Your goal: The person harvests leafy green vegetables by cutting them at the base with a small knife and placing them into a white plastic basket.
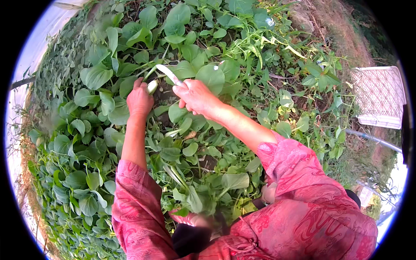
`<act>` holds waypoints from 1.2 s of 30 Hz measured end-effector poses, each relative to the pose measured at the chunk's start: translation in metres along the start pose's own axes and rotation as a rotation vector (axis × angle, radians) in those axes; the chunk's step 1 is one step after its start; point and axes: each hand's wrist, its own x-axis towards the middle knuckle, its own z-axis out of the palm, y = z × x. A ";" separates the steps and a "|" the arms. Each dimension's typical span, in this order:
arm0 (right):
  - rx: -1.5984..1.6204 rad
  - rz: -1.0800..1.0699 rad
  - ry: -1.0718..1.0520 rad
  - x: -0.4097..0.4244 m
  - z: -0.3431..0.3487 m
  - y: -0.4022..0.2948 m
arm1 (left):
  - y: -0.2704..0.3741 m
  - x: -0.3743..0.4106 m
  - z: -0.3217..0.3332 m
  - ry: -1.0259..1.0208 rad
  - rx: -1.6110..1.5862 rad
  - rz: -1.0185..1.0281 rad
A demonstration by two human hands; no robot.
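Note:
My left hand point(140, 97) is closed around the pale base and stems of a leafy green plant point(152, 87), with a green stalk pointing up from the fingers. Gripped in my right hand point(195, 96) is a small knife by its handle, the curved, light-coloured blade point(167, 73) pointing up and left toward that stalk. Whether the blade touches the stalk cannot be told. Below my hands, leafy greens with pale stems point(177, 177) lie over low growth.
Dense broad-leaved greens point(76, 178) spread on the left. Thin-leaved plants point(256, 48) grow at the upper right. A white plastic basket point(380, 94) stands at the far right, with a pale pipe point(373, 139) below it. Plastic sheeting point(35, 52) borders the left side.

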 end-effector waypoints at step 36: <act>-0.350 -0.150 0.376 0.047 0.005 0.064 | 0.001 -0.039 -0.076 -0.050 -0.314 -0.025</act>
